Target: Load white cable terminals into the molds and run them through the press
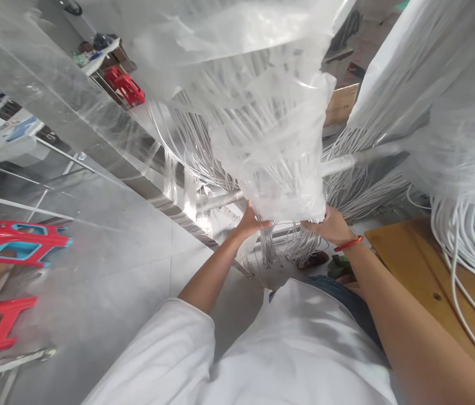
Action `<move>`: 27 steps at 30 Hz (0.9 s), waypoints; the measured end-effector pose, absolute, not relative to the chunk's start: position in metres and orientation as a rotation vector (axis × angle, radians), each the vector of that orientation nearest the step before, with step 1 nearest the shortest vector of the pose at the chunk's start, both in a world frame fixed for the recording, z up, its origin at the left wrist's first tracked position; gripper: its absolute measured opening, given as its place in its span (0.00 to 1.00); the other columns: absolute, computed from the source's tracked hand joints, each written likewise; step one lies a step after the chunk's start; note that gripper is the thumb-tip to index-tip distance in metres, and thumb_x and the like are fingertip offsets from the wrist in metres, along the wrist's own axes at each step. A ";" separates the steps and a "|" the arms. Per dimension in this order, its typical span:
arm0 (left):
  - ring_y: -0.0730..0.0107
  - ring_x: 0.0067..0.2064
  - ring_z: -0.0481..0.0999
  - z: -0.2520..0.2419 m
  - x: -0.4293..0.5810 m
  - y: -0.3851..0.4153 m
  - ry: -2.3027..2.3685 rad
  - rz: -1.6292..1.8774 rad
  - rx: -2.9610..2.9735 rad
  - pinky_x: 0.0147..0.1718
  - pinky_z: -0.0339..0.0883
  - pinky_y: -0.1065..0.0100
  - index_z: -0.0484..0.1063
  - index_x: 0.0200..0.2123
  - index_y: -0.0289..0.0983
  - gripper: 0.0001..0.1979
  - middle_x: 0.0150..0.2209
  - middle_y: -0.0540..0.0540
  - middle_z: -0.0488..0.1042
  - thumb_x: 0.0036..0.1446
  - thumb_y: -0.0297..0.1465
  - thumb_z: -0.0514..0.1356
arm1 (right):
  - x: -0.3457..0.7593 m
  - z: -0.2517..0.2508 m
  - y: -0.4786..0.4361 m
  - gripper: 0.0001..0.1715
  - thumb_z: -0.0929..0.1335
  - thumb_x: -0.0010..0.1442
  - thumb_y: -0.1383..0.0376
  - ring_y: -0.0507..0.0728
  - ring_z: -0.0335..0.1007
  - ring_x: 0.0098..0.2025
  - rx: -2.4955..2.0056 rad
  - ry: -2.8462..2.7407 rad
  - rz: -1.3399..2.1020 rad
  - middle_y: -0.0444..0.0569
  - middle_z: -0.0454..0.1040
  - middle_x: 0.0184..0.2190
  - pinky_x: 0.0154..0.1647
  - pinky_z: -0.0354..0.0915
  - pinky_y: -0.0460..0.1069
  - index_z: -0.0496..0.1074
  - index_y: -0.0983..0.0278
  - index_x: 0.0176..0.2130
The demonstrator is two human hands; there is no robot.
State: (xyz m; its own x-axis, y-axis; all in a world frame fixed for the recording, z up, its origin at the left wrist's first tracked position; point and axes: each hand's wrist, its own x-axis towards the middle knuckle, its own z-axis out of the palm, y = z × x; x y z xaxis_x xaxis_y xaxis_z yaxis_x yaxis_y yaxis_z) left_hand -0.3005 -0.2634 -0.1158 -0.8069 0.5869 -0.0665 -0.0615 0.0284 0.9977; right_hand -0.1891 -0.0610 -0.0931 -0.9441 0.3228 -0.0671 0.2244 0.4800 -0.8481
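Where the hands meet: at the bottom hem of the plastic bag [271, 140], just below the metal rod [220, 198].
Landmark: the metal rod, which runs slantwise across the middle of the view and carries draped white cables [195, 140].
Plastic bag: clear and crumpled, pulled over one bundle of the cables. It hangs across the rod, with its mouth below the rod and its bulk rising above.
Left hand [250, 222]: under the rod, toward its lower end. The grip is clenched on the bag's hem, fingers curled up into the plastic.
Right hand [330, 225]: under the rod, on the other side of the bag's mouth. The grip is also clenched on the hem, and a red wristband [349, 243] sits on the wrist.
Cable ends [273, 253]: these poke out of the bag's mouth and hang between the two hands, below the rod.
Second bundle [410, 73]: this sits above the rod's upper end, wrapped in plastic of its own.
Loose coil [473, 236]: white cable past the rod's upper end, spilling over a brown board [423, 270].
Red stools [13, 242]: well apart from the rod, lying on the grey floor [114, 253] beyond its lower end.
Red crate [127, 87]: far above the rod's lower end, beside a cluttered shelf.
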 end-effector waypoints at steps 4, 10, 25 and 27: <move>0.60 0.51 0.63 -0.141 -0.299 -0.260 1.968 1.760 0.578 0.50 0.55 0.59 0.60 0.48 0.33 0.34 0.45 0.39 0.68 0.35 0.35 0.66 | -0.195 -0.090 -0.064 0.26 0.69 0.40 0.57 0.59 0.68 0.35 -0.481 -2.591 1.454 0.50 0.72 0.33 0.32 0.64 0.50 0.68 0.67 0.39; 0.60 0.44 0.69 -0.147 -0.299 -0.268 2.052 1.674 0.502 0.44 0.61 0.60 0.68 0.39 0.31 0.23 0.40 0.40 0.71 0.38 0.35 0.64 | -0.206 -0.087 -0.055 0.25 0.67 0.42 0.57 0.56 0.67 0.31 -0.549 -2.624 1.309 0.48 0.72 0.30 0.29 0.62 0.48 0.67 0.65 0.40; 0.59 0.44 0.69 -0.142 -0.296 -0.289 1.642 1.377 0.570 0.43 0.62 0.58 0.70 0.41 0.37 0.24 0.41 0.42 0.72 0.35 0.35 0.65 | -0.215 -0.093 -0.056 0.22 0.67 0.41 0.60 0.56 0.67 0.34 -0.481 -2.554 1.408 0.46 0.72 0.32 0.31 0.62 0.46 0.68 0.64 0.39; 0.60 0.43 0.70 -0.144 -0.298 -0.284 1.539 1.279 0.633 0.42 0.63 0.58 0.71 0.39 0.37 0.24 0.39 0.42 0.72 0.34 0.36 0.65 | -0.210 -0.092 -0.057 0.22 0.67 0.41 0.60 0.56 0.67 0.35 -0.440 -2.541 1.467 0.46 0.72 0.33 0.33 0.63 0.47 0.68 0.64 0.38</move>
